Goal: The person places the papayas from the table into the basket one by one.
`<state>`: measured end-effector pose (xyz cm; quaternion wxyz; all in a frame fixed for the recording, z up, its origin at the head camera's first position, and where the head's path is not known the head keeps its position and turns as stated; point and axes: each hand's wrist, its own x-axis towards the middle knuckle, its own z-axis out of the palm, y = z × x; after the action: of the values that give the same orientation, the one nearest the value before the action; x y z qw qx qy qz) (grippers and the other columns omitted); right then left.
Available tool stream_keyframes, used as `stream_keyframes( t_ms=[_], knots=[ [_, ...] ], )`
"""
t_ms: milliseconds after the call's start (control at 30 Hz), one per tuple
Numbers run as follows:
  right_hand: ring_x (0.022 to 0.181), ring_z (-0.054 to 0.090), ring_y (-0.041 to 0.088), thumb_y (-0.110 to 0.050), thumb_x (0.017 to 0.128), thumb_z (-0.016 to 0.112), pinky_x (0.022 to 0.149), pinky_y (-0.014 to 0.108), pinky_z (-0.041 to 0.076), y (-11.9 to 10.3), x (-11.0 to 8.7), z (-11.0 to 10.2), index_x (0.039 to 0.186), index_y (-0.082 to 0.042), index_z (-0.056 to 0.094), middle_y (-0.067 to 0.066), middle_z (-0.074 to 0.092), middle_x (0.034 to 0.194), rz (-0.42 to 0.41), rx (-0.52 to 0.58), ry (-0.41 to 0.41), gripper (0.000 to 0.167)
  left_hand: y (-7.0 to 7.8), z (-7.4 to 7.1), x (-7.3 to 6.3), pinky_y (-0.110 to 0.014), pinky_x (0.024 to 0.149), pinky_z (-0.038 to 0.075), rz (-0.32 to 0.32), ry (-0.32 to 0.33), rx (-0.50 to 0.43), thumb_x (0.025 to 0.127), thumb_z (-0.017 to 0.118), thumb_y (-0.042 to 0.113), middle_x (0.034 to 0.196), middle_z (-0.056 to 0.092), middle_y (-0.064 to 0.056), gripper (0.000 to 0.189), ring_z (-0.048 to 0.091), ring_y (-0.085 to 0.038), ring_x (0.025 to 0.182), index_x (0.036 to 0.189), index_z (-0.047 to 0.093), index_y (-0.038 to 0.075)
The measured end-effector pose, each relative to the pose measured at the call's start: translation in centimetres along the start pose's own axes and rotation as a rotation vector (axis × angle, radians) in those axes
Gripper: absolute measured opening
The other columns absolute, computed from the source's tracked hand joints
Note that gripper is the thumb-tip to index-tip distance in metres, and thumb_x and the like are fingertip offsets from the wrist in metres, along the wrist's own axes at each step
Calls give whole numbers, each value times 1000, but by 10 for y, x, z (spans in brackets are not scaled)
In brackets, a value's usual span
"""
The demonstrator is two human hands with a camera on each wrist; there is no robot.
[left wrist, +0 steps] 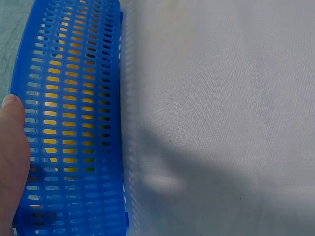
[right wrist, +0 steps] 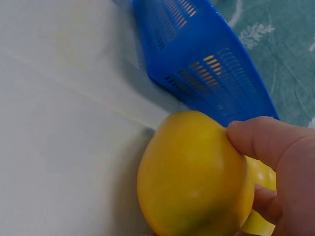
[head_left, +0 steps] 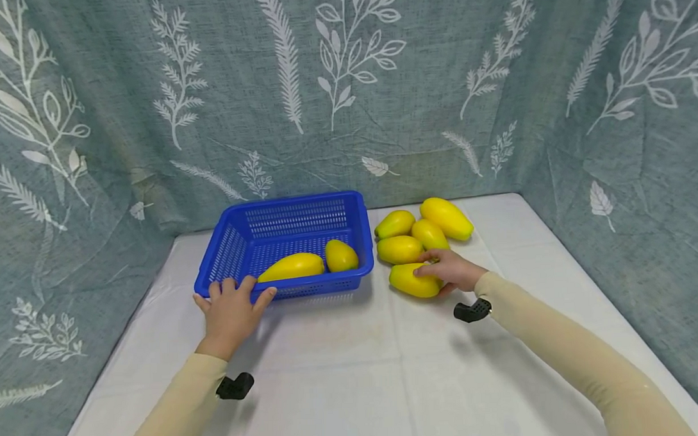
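Note:
A blue plastic basket (head_left: 305, 285) stands on the table with two yellow papayas inside, a long one (head_left: 293, 267) and a shorter one (head_left: 341, 255). My left hand (head_left: 230, 315) grips the basket's near rim at its left corner, fingers over the edge. In the left wrist view the thumb (left wrist: 12, 123) lies along the outside of the slotted wall. To the right of the basket, my right hand (head_left: 451, 271) holds the nearest papaya (head_left: 406, 280), thumb on one side and fingers round the other. The right wrist view shows this papaya (right wrist: 194, 172) close up, its lower part cut off.
Several more papayas lie grouped behind the right hand, among them a large one (head_left: 446, 218) at the back and one (head_left: 399, 249) beside the basket. A white cloth (head_left: 354, 372) covers the table. Patterned green curtains (head_left: 323, 148) enclose the back and sides.

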<state>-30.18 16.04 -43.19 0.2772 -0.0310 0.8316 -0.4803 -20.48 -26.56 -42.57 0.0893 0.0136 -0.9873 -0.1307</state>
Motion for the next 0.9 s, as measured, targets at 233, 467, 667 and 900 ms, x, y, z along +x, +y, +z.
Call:
stream_keyframes(
  t_ms=[233,467,667,900],
  knots=[
    [127,52,35,-32,99,62,88,46,60,-2,-2,1,149,-2,42,24,42,153,-5,2,14,62,2,-2,1,-90,104,6,4,6,5,103,52,53,128,53,-40,62,32,-66,132,137,57,2],
    [126,51,35,-32,100,60,86,45,60,-30,-9,-17,150,-2,40,23,41,152,-56,-14,26,61,3,-3,4,-90,104,7,8,13,5,103,51,54,127,53,-40,63,33,-66,130,138,56,2],
    [127,53,37,-32,101,60,98,54,56,-79,-13,-33,151,-6,40,22,44,150,-112,17,83,60,3,-4,3,-90,104,8,8,13,5,103,51,54,127,53,-39,62,34,-65,130,138,57,2],
    [125,57,37,-31,100,63,99,55,56,-134,-11,-15,149,-10,44,20,51,145,-192,95,123,57,0,0,-2,-90,104,8,8,20,6,102,53,53,127,54,-39,62,35,-66,129,137,57,2]
  ],
)
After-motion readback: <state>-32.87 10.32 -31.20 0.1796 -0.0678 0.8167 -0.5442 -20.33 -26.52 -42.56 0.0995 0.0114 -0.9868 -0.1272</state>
